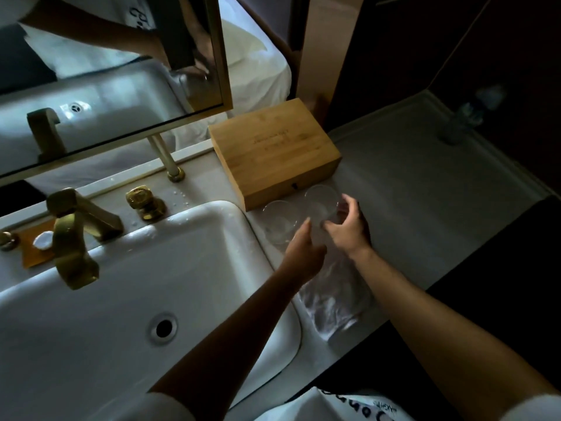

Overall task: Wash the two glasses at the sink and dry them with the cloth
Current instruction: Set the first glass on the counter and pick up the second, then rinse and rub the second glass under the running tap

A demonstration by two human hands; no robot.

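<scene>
Clear glass: two glasses stand on the counter (425, 189) between the sink (212, 268) rim and a wooden box (273, 159). The right hand (349, 229) curls around the right glass (323, 202); the left hand (303, 250), fingers straight, reaches beside the left glass (277, 220). The cloth (334, 302) lies beneath the wrists, with bare counter to the right.

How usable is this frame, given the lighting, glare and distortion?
Head view: dim and underexposed, right side nearly black; the two glasses barely stand out by the wooden box; glare on the sink rim; wide-angle bending at the edges; bottle blurred.
</scene>
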